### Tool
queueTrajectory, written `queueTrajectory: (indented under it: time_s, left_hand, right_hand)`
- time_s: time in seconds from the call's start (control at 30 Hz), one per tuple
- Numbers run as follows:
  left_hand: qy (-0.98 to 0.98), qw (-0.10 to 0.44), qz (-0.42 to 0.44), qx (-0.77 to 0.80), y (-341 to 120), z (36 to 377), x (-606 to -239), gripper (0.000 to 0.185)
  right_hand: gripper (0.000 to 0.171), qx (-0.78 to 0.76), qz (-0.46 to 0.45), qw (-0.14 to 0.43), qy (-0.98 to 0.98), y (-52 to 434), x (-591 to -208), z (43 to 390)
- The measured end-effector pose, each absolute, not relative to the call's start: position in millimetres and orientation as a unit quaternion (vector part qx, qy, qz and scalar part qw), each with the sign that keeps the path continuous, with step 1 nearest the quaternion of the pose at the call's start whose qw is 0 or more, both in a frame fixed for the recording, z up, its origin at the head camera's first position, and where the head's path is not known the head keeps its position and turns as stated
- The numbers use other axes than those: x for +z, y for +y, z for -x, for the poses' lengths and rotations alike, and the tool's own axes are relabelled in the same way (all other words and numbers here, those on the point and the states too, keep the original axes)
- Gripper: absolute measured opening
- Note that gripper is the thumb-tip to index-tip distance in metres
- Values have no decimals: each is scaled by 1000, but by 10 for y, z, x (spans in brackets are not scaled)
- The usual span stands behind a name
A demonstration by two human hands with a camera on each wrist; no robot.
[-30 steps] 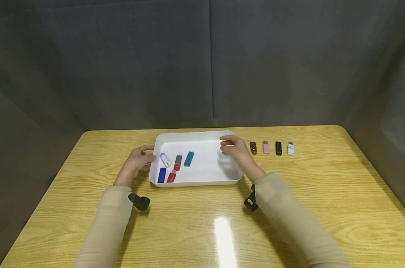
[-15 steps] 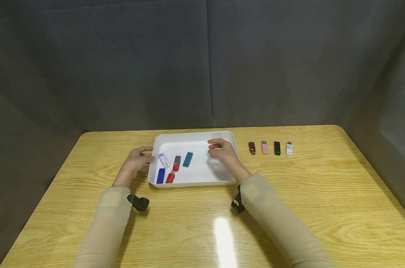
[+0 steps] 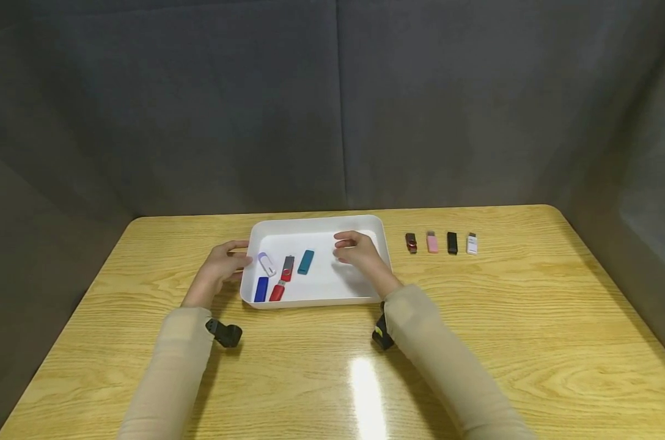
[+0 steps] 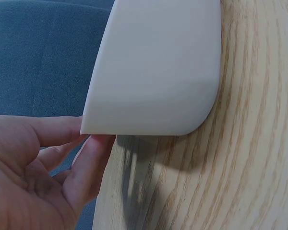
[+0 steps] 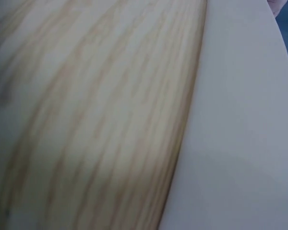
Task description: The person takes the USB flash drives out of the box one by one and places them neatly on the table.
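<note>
My left hand (image 3: 220,266) is at the left end of a white tray (image 3: 316,302), its fingertips touching the end wall near the rim. The left wrist view shows the fingers (image 4: 57,130) fairly straight against the tray's edge. Over the tray's right half hovers my right hand (image 3: 361,253), fingers loosely bent, thumb and forefinger apart, nothing visible between them. Closest to it lies a teal USB stick (image 3: 305,261). Left of that are a red and grey swivel USB stick (image 3: 287,269), a red one (image 3: 277,291), a blue one (image 3: 261,289) and a white and purple one (image 3: 267,264).
Right of the tray, a row on the wooden table (image 3: 503,318) holds a dark red swivel USB stick (image 3: 411,243), a pink one (image 3: 432,242), a black one (image 3: 452,243) and a white one (image 3: 472,244). A dark curtain (image 3: 332,122) stands behind the table.
My right hand has moved left from the tray's right end, further in over the tray towards the teal USB stick. The left hand stays at the tray's left end.
</note>
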State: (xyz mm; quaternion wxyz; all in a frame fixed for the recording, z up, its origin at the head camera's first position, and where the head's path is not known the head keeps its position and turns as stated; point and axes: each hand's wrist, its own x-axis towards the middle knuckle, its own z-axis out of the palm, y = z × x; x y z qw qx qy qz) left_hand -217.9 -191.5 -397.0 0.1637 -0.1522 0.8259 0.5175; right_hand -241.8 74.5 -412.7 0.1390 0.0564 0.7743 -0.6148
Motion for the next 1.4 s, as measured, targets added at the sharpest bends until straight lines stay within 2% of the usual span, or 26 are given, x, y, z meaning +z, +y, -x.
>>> queueTrajectory:
  time_s: [0.7, 0.9, 1.4]
  left_hand:
    - [827, 167, 147, 516, -1917, 2166, -3965, 53]
    - [827, 163, 145, 518, -1910, 2172, -3967, 52]
    - [827, 164, 146, 518, -1916, 2180, -3986, 52]
  right_hand:
    - [41, -600, -35, 159, 784, 533, -4259, 2404]
    - [42, -587, -22, 147, 796, 440, -4264, 2381]
    - [47, -499, 10, 155, 852, 323, -4312, 2383]
